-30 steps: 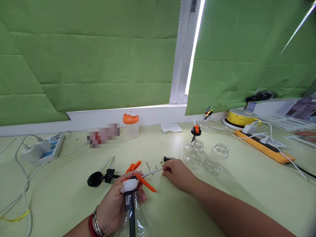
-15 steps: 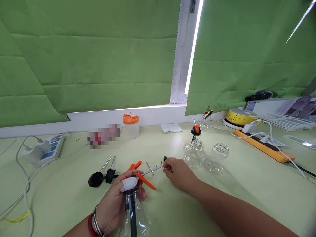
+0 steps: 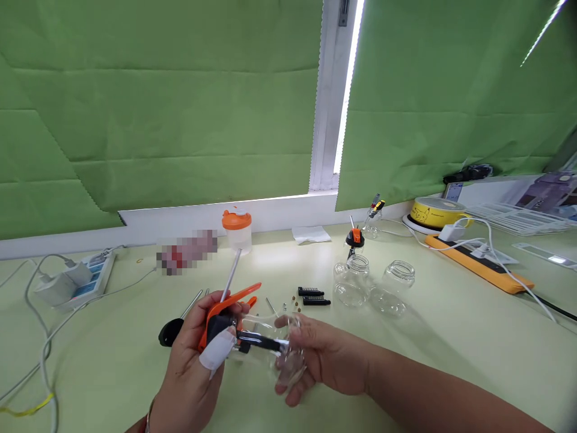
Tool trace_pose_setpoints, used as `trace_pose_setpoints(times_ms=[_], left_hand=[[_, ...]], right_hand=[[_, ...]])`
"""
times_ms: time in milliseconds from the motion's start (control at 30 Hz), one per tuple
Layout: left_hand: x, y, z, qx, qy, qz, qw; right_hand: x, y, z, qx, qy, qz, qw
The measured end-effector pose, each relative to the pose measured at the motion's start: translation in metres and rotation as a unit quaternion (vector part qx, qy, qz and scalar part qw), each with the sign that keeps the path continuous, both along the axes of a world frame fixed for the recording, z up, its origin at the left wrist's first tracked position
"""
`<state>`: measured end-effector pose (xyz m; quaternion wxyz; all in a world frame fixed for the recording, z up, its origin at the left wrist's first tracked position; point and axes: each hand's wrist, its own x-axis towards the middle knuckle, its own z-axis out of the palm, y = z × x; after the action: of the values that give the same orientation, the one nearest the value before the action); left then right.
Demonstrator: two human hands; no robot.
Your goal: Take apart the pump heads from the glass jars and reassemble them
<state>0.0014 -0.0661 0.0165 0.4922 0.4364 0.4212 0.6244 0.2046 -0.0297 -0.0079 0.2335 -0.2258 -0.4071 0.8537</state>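
Observation:
My left hand (image 3: 193,355), with white tape on a finger, grips the black cap (image 3: 219,326) of a clear bottle (image 3: 270,322) lying on its side in the air. An orange lever (image 3: 237,297) and a thin grey rod (image 3: 231,273) stick out from the cap; a black tube (image 3: 261,340) runs inside the bottle. My right hand (image 3: 322,355) is wrapped round the bottle's base. Beyond the hands lie two black spring pieces (image 3: 314,300), small brass-coloured bits (image 3: 297,304) and a metal pin (image 3: 271,305). A round black part (image 3: 170,332) is partly hidden behind my left hand.
Two clear jars (image 3: 353,281) stand right of centre, near a small bottle with a black and orange top (image 3: 356,238). An orange-lidded cup (image 3: 237,228) is at the back. Power strips lie on both sides, orange (image 3: 478,263) and white (image 3: 97,279), with trailing cables.
My right hand has left the small parts and taken hold of the bottle's base. The bottle has swung from hanging downward to lying sideways, its rod now pointing up.

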Motion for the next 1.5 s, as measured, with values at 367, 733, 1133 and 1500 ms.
trace_pose_setpoints(times_ms=[367,733,1133,1500], left_hand=[[-0.001,0.012,-0.009,-0.033,0.254,-0.016,0.966],[0.003,0.015,0.0,-0.124,0.117,-0.066,0.983],[0.0,0.021,-0.008,-0.11,0.152,-0.038,0.981],[-0.005,0.016,-0.016,-0.035,0.241,-0.029,0.969]], right_hand=[[0.01,-0.002,0.013,0.204,-0.151,-0.108,0.961],[0.026,0.003,0.023,0.752,-0.229,-0.141,0.602],[0.025,-0.001,0.029,0.683,-0.23,-0.074,0.689],[0.021,0.001,0.021,0.337,-0.267,-0.047,0.902]])
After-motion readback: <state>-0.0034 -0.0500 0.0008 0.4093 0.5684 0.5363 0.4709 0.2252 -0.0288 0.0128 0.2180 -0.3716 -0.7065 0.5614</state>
